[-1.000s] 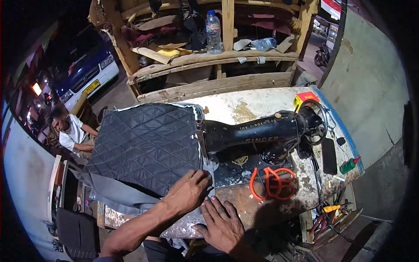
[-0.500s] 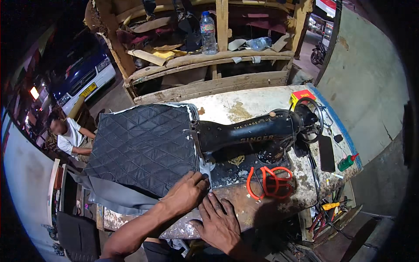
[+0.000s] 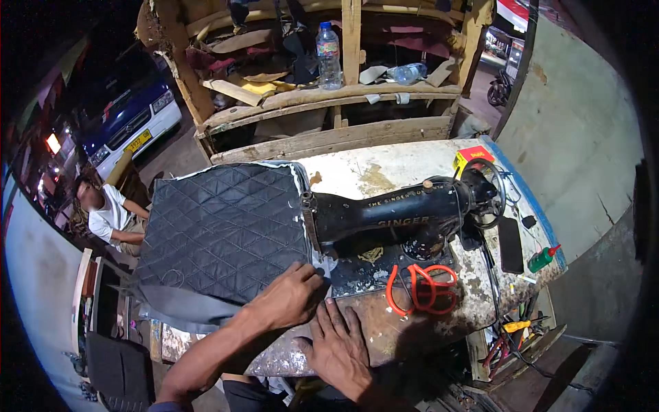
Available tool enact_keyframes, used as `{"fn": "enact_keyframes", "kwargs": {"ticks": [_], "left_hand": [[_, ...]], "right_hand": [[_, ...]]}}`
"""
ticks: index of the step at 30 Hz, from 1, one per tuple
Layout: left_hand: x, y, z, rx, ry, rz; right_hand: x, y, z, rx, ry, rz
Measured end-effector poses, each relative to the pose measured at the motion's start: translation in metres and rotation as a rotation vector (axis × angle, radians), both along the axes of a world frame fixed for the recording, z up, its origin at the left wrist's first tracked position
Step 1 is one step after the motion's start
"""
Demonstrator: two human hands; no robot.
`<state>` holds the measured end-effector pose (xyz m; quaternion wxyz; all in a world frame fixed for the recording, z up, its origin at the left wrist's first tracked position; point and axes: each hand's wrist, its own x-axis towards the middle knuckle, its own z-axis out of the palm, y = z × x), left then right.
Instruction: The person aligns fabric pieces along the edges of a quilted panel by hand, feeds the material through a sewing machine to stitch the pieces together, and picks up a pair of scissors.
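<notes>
My left hand (image 3: 288,296) has its fingers curled on the near right edge of the black quilted fabric (image 3: 216,226), just short of the presser foot of an old black sewing machine (image 3: 384,216). A smooth grey strip (image 3: 185,303) lies along the fabric's near side. My right hand (image 3: 336,349) lies flat and open on the worn tabletop (image 3: 425,335), fingertips by the fabric's edge. Orange-handled scissors (image 3: 422,292) rest to the right of my hands. The fabric's underside and whatever is beneath my left fingers are hidden.
A phone (image 3: 511,246), green oil bottle (image 3: 542,258) and red-yellow box (image 3: 472,156) sit at the table's right. Behind stands a wooden frame (image 3: 322,137) with bottles and scraps; a tool drawer (image 3: 515,343) is below right. A seated person (image 3: 110,213) and parked van are at left.
Both hands have edged slightly away from me, toward the machine, the left fingers still on the fabric edge. The view has also shifted slightly.
</notes>
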<state>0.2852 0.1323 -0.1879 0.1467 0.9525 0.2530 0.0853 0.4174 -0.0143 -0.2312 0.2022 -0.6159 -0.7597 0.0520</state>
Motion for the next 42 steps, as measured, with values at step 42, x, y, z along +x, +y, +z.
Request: {"fn": "enact_keyframes", "kwargs": {"ticks": [42], "left_hand": [[0.008, -0.031, -0.003, 0.104, 0.136, 0.084]], "right_hand": [[-0.014, -0.003, -0.003, 0.132, 0.093, -0.049]]}}
